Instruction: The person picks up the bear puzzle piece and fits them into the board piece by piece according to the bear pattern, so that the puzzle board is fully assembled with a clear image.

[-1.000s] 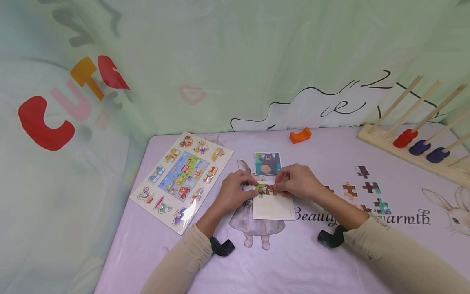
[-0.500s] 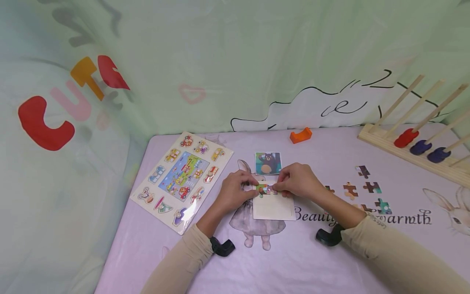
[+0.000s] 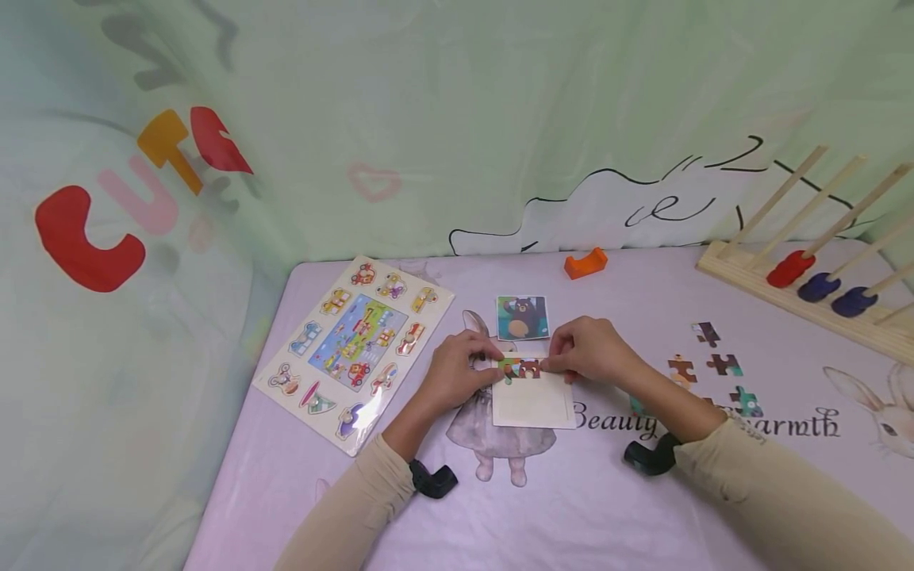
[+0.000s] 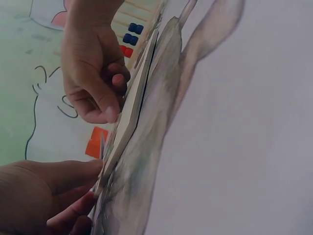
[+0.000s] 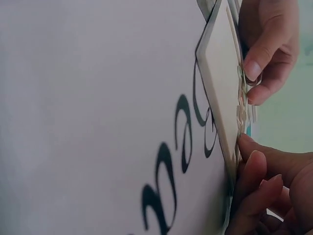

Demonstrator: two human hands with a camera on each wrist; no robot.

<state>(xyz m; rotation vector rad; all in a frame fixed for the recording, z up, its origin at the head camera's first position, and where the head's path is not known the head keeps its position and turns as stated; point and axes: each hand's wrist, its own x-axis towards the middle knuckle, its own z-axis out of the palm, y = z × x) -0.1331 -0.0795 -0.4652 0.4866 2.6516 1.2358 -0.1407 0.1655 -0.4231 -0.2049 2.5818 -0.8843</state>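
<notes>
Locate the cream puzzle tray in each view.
Head: cream puzzle tray below and right of centre.
Left wrist: tray left of centre, slanting, nearly edge-on.
Right wrist: tray right of centre, nearly edge-on.
Shared landmark: left hand, at the tray's upper left in head, lower left in left wrist, upper right in right wrist.

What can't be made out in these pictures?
Head view: some loose puzzle pieces are partly hidden by the right forearm, so their exact count is unclear.
Head view: the peg frame is cut off by the right edge.
Wrist views: the board is nearly edge-on, hiding its picture.
Head view: whether the left hand or right hand pinches or just presses is too small.
</notes>
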